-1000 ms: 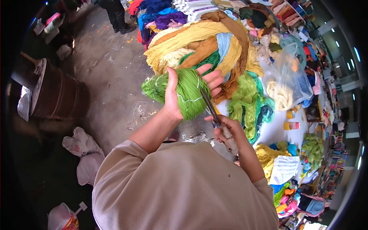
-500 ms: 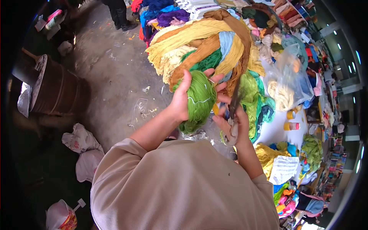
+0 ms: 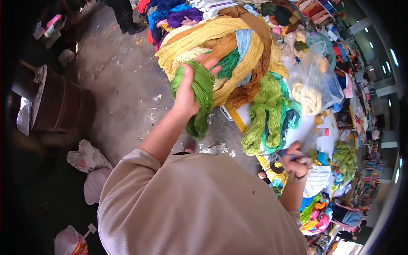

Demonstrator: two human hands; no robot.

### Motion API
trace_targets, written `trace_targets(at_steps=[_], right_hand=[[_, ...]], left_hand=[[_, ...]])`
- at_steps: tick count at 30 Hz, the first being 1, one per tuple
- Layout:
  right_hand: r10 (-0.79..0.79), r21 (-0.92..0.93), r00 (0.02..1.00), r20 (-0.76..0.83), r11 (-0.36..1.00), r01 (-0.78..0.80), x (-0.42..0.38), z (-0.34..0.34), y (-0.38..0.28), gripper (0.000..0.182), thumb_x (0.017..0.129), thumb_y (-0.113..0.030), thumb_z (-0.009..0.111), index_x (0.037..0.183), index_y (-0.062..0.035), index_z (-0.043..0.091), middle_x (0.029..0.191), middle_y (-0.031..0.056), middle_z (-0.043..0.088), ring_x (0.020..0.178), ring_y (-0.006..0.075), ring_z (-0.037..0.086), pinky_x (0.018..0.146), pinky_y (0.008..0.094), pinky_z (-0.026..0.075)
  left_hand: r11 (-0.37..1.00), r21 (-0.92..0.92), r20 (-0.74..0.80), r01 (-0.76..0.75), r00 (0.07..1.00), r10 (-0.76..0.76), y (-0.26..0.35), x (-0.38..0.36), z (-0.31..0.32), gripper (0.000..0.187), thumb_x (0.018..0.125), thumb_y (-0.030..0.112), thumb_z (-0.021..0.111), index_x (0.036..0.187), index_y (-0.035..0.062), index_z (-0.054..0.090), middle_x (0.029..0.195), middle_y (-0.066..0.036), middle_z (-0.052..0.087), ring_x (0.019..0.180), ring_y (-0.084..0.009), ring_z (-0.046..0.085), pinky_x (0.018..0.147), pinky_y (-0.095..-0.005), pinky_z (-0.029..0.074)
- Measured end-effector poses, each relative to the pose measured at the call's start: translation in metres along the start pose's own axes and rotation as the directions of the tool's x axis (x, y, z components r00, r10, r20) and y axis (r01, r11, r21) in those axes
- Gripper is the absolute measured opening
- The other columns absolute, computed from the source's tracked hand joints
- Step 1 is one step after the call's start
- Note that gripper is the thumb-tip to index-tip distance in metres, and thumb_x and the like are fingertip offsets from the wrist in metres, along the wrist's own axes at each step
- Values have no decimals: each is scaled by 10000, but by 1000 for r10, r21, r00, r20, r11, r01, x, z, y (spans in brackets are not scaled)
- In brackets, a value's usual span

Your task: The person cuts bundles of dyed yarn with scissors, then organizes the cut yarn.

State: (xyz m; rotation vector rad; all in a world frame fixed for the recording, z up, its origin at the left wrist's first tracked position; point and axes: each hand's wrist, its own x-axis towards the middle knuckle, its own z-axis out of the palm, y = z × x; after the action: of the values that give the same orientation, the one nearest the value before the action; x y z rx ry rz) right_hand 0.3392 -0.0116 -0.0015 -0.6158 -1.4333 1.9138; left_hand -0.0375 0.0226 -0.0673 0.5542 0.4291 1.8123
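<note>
A skein of green yarn (image 3: 200, 87) rests in my left hand (image 3: 185, 97), held between the thumb and the outstretched fingers. Its loose end hangs below the palm, over the floor. To the right, over the table edge, my right hand (image 3: 294, 156) is closed around scissors with cloth-wrapped handles (image 3: 304, 162). Motion blur hides most of the blades. Lighter green skeins (image 3: 260, 114) lie on the table between my hands. Beyond my left hand is a heap of yellow and brown yarn (image 3: 204, 36).
A white table (image 3: 297, 129) with a yellow edge holds yarn heaps, a clear plastic bag (image 3: 316, 85) and a paper sheet (image 3: 318, 180). At left stand a rusty barrel (image 3: 63, 102) and white sacks (image 3: 88, 156). A person's dark-clad legs (image 3: 123, 15) show at the top.
My right hand has moved away from the skein, down and to the right, with the scissors. My left hand has shifted left with the green skein and turned; the white tie no longer shows.
</note>
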Motion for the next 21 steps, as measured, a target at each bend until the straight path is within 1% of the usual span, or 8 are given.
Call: trace_targets(at_steps=[1, 3, 5, 7, 9, 12, 15, 21], right_hand=[[278, -318, 921, -272, 877, -359, -5, -1, -2, 355, 783, -33, 710, 1099, -32, 548, 732, -1, 549, 586, 76, 479, 739, 257, 480], [217, -705, 920, -327, 592, -390, -8, -3, 31, 553, 831, 77, 673, 1339, 20, 463, 1210, 130, 629, 1041, 170, 631, 814, 271, 522], [253, -209, 829, -498, 893, -399, 19, 30, 33, 804, 766, 101, 705, 1475, -61, 362, 1371, 148, 532, 1253, 224, 527, 950, 336, 500], [-296, -642, 954, -43, 740, 201, 47, 35, 56, 1028, 714, 126, 743, 1556, -119, 206, 1488, 167, 414, 1394, 260, 392, 1077, 410, 418], [-399, -403, 911, -105, 854, 328, 81, 72, 65, 1093, 717, 18, 813, 1568, -81, 133, 1569, 167, 291, 1406, 284, 376, 1162, 437, 306], [-162, 217, 884, -438, 935, 279, 106, 96, 53, 989, 746, -53, 815, 1545, -73, 233, 1573, 128, 294, 1410, 290, 377, 1153, 441, 344], [-500, -241, 851, -157, 856, 458, 87, 81, 35, 891, 766, -47, 791, 1506, -55, 294, 1234, 76, 628, 1199, 255, 588, 1036, 434, 485], [-398, -266, 803, -444, 914, 306, 63, 53, 14, 814, 623, -4, 735, 1385, -6, 451, 1167, 90, 607, 1116, 237, 594, 1007, 372, 449]], left_hand=[[997, 80, 63, -11, 998, 6, -2, -2, 1, 772, 979, 603, 436, 1487, 35, 313, 1426, -190, 499, 1291, -306, 508, 1116, -435, 365], [956, 281, 334, -84, 942, -16, -6, -11, 11, 742, 988, 508, 513, 1516, 35, 297, 1434, -193, 497, 1304, -314, 499, 1135, -441, 336], [768, 538, 574, -346, 818, -33, -17, -12, 26, 784, 912, 417, 657, 1507, 13, 344, 1509, -194, 421, 1391, -357, 408, 1148, -475, 296], [56, 663, 737, -747, 637, -227, -8, -17, 60, 898, 796, 483, 748, 1489, 34, 396, 1567, -206, 323, 1453, -397, 297, 1150, -521, 265], [55, 649, 759, -759, 641, -115, -11, -22, 88, 939, 715, 660, 720, 1430, 97, 490, 1587, -222, 262, 1470, -440, 222, 1150, -561, 231], [9, 560, 822, -828, 554, -132, 12, -12, 89, 955, 699, 808, 602, 1371, 132, 555, 1597, -195, 259, 1485, -431, 181, 1165, -572, 184], [-125, 583, 761, -803, 594, -261, 34, -3, 58, 928, 669, 765, 679, 1408, 218, 549, 1635, -110, 214, 1515, -390, 52, 1205, -531, 30], [-222, 729, 629, -648, 762, -158, 44, -4, -26, 1013, 677, 750, 687, 1468, 155, 471, 1650, -125, 159, 1528, -364, 12, 1209, -513, 56]])
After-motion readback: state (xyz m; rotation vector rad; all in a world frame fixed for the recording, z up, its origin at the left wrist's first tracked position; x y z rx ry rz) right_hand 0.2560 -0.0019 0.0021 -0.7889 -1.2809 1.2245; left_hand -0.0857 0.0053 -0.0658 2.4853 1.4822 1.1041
